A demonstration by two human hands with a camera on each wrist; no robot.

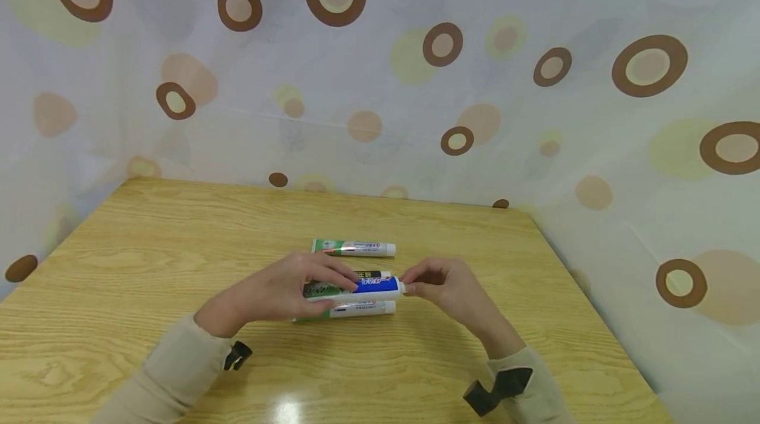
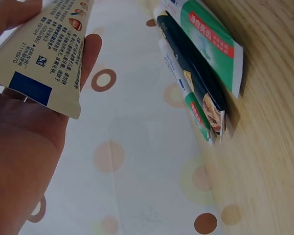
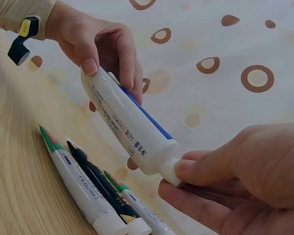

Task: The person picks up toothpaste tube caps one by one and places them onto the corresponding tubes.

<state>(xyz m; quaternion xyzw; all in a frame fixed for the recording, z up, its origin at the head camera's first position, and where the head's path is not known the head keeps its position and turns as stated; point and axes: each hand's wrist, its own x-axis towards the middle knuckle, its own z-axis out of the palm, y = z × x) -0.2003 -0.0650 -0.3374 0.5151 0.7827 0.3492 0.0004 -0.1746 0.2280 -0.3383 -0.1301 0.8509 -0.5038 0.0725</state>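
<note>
A white and blue toothpaste tube (image 1: 377,287) is held above the table, level in the head view. My left hand (image 1: 297,287) grips its body from the tail side, thumb opposite the fingers. My right hand (image 1: 446,287) pinches the narrow white cap (image 3: 169,171) at its other end between thumb and fingers. In the left wrist view the tube's cream printed back (image 2: 44,58) faces the camera. Below lie a black toothpaste tube (image 3: 100,181) and a green and white tube (image 1: 365,308), both partly hidden by the left hand and held tube in the head view.
Another green and white tube (image 1: 353,248) lies farther back on the wooden table (image 1: 237,226). The lying tubes are roughly parallel, caps to the right. A patterned sheet (image 1: 368,81) rises behind the table and along its sides.
</note>
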